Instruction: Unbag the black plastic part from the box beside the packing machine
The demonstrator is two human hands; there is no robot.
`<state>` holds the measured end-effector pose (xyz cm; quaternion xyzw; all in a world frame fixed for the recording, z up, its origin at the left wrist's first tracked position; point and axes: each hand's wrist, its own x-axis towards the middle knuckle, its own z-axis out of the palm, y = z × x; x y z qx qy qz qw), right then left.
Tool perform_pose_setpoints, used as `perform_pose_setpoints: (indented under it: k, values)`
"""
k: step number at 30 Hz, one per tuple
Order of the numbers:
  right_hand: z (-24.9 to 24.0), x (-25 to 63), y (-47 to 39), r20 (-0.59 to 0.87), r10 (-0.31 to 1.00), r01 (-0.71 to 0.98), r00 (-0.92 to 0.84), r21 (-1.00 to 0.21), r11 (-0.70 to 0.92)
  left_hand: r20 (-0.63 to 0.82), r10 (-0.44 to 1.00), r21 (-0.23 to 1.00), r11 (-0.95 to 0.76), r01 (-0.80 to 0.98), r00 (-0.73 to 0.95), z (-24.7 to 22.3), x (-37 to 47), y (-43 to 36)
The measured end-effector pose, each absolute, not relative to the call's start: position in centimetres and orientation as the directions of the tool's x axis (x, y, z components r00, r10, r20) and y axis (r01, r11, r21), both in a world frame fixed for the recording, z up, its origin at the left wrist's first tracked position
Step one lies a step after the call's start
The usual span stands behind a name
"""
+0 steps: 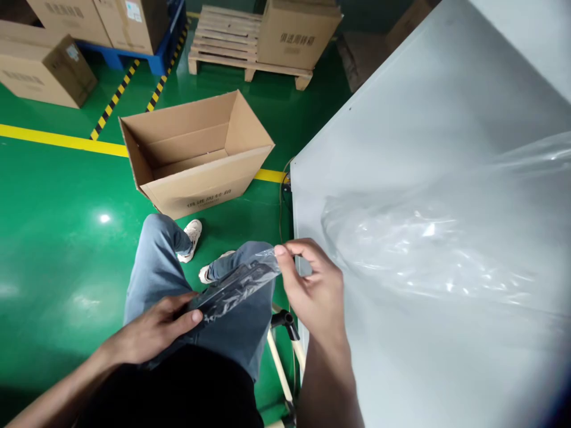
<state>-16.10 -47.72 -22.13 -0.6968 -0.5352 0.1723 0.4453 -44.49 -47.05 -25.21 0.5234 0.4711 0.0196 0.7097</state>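
Note:
Over my lap I hold a long dark item in a clear plastic bag (243, 290); its exact kind is hidden by the glossy film. My left hand (163, 326) is closed around its lower part, thumb on top. At the upper end, my right hand (312, 282) pinches the bag's edge between thumb and fingers. The bag slants up from left to right. To the right, clear plastic bags (428, 255) lie in a crumpled heap on the grey table (401, 356).
An open cardboard box (205, 178) stands on the green floor beyond my knees. Farther off are a wooden pallet (225, 35) bearing a carton (294, 35), a blue pallet (160, 56) with cartons, and another carton (44, 65) at left. A pipe frame (283, 362) stands beside my leg.

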Motion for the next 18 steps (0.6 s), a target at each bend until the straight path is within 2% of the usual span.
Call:
perform_pose_setpoints:
  k: [3,5,6,8,10,11,13,16,18]
  values:
    - [-22.7,-16.1,-47.3,-0.028,0.911,0.372,0.412,-0.907,-0.196,-0.651,0.541,0.757,0.406,0.512,0.533,-25.2,-44.9,-46.8]
    - [-23.3,-16.3,-47.1,-0.074,0.881,0.293,0.466,-0.927,-0.233,-0.642,0.546,0.766,0.421,0.486,0.538,-25.1,-44.9,-46.4]
    - [-23.6,-16.6,-47.1,-0.029,0.85,0.298,0.526,-0.93,-0.216,-0.646,0.539,0.764,0.457,0.456,0.541,-25.1,-44.7,-46.3]
    - [-24.2,-17.5,-47.3,0.161,0.734,0.39,0.66,-0.908,-0.152,-0.685,0.503,0.716,0.596,0.363,0.526,-25.2,-43.9,-46.0]
    - [-24.6,-18.9,-47.9,0.354,0.636,0.516,0.686,-0.852,-0.083,-0.74,0.472,0.622,0.751,0.221,0.48,-25.5,-42.8,-45.7]
    - [-24.8,-19.7,-48.5,0.413,0.646,0.569,0.642,-0.821,-0.04,-0.755,0.477,0.587,0.798,0.139,0.45,-25.7,-42.1,-45.5]
    - [-25.0,-21.5,-49.8,0.466,0.756,0.639,0.459,-0.764,0.083,-0.749,0.543,0.584,0.812,-0.008,0.379,-25.7,-40.8,-45.0]
    - [-25.5,-24.1,-51.7,0.441,0.881,0.642,0.172,-0.729,0.24,-0.68,0.675,0.666,0.732,-0.143,0.285,-25.1,-39.3,-44.2]
    - [-25.8,-25.4,-52.6,0.418,0.901,0.627,0.116,-0.734,0.26,-0.628,0.739,0.717,0.672,-0.186,0.244,-24.6,-38.9,-43.9]
